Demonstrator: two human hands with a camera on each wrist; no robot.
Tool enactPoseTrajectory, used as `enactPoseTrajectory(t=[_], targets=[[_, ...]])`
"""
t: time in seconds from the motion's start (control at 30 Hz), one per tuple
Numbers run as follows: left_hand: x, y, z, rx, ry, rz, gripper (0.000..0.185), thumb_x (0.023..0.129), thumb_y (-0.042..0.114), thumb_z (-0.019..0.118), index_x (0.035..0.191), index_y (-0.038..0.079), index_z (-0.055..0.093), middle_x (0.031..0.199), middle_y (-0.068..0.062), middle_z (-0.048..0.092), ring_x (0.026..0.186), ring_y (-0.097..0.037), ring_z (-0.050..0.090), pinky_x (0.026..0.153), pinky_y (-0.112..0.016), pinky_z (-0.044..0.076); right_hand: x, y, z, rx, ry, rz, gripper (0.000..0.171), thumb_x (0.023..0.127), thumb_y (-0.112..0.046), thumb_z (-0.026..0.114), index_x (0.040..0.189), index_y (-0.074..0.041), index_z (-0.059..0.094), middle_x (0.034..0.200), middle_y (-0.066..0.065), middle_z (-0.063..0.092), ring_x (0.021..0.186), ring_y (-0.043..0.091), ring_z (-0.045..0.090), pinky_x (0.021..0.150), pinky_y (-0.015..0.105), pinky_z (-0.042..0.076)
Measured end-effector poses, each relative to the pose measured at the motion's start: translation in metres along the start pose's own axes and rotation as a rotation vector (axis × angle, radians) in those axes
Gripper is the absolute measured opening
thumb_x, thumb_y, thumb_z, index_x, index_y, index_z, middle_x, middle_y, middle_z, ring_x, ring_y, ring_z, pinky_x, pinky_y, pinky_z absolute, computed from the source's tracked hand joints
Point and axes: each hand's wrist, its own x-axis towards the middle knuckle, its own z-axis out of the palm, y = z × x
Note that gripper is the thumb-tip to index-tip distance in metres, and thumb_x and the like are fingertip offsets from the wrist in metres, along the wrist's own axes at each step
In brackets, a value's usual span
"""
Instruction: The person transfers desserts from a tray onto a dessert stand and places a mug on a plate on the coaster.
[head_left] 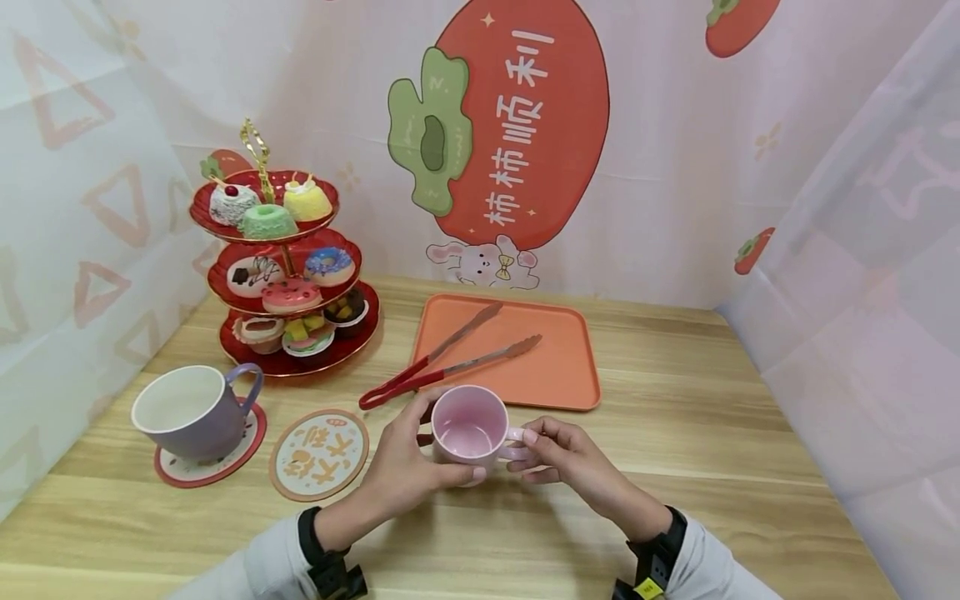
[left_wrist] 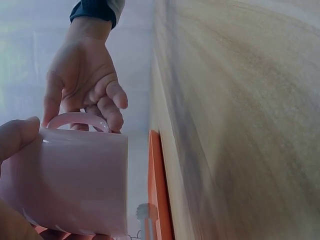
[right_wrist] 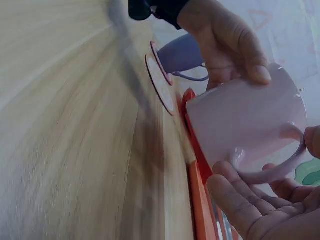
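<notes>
A pink mug (head_left: 471, 425) is held off the wooden table, its mouth tipped toward the head camera. My left hand (head_left: 405, 462) grips the mug's body from the left, thumb on the near side and fingers round the far side. At the mug's handle (right_wrist: 272, 172) is my right hand (head_left: 573, 458), thumb and fingertips pinching it while the other fingers stay loosely bent below. Behind the mug lies an orange tray (head_left: 536, 375), with red-handled tongs (head_left: 480, 362) resting across its left edge. Left of my left hand is a round coaster (head_left: 318, 454) with orange print.
A purple cup (head_left: 191, 417) stands on a red-rimmed coaster (head_left: 255, 437) at the left. Behind it rises a three-tier red stand (head_left: 345, 354) bearing several toy cakes and doughnuts. Printed cloth (head_left: 660, 167) hangs along the table's back and sides.
</notes>
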Motion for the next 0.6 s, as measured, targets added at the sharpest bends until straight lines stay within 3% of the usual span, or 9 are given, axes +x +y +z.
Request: enactPoseTrajectory(t=[0.23, 0.43, 0.6], targets=[[-0.002, -0.001, -0.012, 0.031, 0.003, -0.014, 0.083, 0.055, 0.024, 0.091, 0.127, 0.02, 0.048, 0.116, -0.001, 0.056, 0.106, -0.02, 0.052, 0.078, -0.041, 0.047, -0.004, 0.005, -0.006, -0.501, 0.032, -0.168, 0.035, 0.093, -0.021, 0.059, 0.12, 0.0, 0.054, 0.115, 0.013, 0.058, 0.101, 0.032, 0.057, 0.075, 0.034, 0.05], [-0.003, -0.006, -0.022, 0.004, 0.031, 0.004, 0.083, 0.055, 0.026, 0.091, 0.126, 0.017, 0.05, 0.115, -0.002, 0.057, 0.105, -0.021, 0.053, 0.077, -0.041, 0.047, -0.012, 0.005, -0.014, -0.908, 0.04, -0.219, 0.05, 0.089, -0.031, 0.063, 0.127, -0.001, 0.052, 0.13, 0.022, 0.047, 0.116, 0.037, 0.047, 0.086, 0.05, 0.043], [-0.006, -0.009, -0.032, 0.033, 0.067, -0.019, 0.084, 0.055, 0.025, 0.091, 0.128, 0.015, 0.05, 0.115, -0.003, 0.057, 0.103, -0.022, 0.054, 0.078, -0.041, 0.047, -0.016, 0.006, -0.018, -1.102, 0.038, -0.239, 0.053, 0.087, -0.03, 0.066, 0.13, -0.002, 0.051, 0.137, 0.027, 0.037, 0.122, 0.042, 0.039, 0.089, 0.054, 0.039]])
